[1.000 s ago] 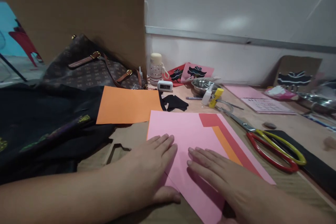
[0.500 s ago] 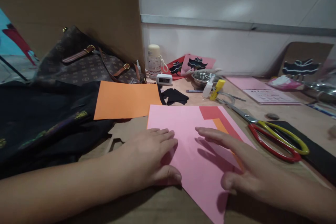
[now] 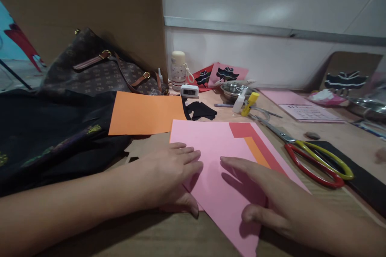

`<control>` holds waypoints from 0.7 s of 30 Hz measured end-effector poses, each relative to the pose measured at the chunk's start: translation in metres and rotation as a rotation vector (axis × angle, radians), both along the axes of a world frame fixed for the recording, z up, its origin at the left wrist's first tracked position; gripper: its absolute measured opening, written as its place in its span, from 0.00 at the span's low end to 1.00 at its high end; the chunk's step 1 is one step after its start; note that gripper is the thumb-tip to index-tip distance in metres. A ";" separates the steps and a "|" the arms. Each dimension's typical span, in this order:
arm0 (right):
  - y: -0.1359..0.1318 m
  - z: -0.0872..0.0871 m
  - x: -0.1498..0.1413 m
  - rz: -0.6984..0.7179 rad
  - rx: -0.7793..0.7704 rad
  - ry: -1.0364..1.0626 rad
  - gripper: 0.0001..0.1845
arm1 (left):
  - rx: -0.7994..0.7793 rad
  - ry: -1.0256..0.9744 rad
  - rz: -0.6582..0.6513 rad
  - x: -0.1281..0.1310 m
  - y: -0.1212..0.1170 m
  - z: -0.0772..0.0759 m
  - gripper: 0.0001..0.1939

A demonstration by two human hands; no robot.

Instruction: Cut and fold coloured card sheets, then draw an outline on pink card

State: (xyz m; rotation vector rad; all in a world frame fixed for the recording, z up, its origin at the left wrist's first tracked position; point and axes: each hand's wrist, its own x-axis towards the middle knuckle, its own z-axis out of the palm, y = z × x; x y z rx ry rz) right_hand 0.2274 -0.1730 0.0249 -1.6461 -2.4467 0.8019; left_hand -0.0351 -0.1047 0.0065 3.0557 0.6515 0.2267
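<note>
Several sheets of paper lie stacked in front of me, pink paper (image 3: pixel 211 140) mostly showing, with a red strip (image 3: pixel 262 148) and an orange strip (image 3: pixel 256 150) at the right. Lying over the left side of the pink paper is my left hand (image 3: pixel 177 176), fingers extended. My right hand (image 3: pixel 265 192) hovers at or just above the paper's right side, thumb and fingers apart, a shadow beneath. Neither hand grips anything. To the right rest large scissors (image 3: pixel 289 138) with one red and one yellow handle.
An orange sheet (image 3: pixel 147 112) and dark cloth (image 3: pixel 60 136) lie left, with a brown patterned bag (image 3: pixel 99 64) behind. Farther back stand a bottle (image 3: pixel 178 70), a small digital clock (image 3: pixel 189 91), a metal bowl (image 3: pixel 237 90), a white glue bottle (image 3: pixel 239 102) and a yellow glue stick (image 3: pixel 250 104).
My right hand has drawn slightly back toward me, uncovering more of the red and orange strips. My left hand has shifted a little, its thumb lower. Both stay spread.
</note>
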 end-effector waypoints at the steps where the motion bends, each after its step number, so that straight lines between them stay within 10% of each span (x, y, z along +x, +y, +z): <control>1: 0.000 -0.002 0.001 0.007 0.008 -0.001 0.42 | 0.001 -0.004 -0.017 -0.001 0.001 -0.001 0.38; 21: 0.003 -0.006 -0.001 0.081 0.118 -0.052 0.35 | 0.064 -0.022 -0.163 -0.002 0.007 -0.004 0.23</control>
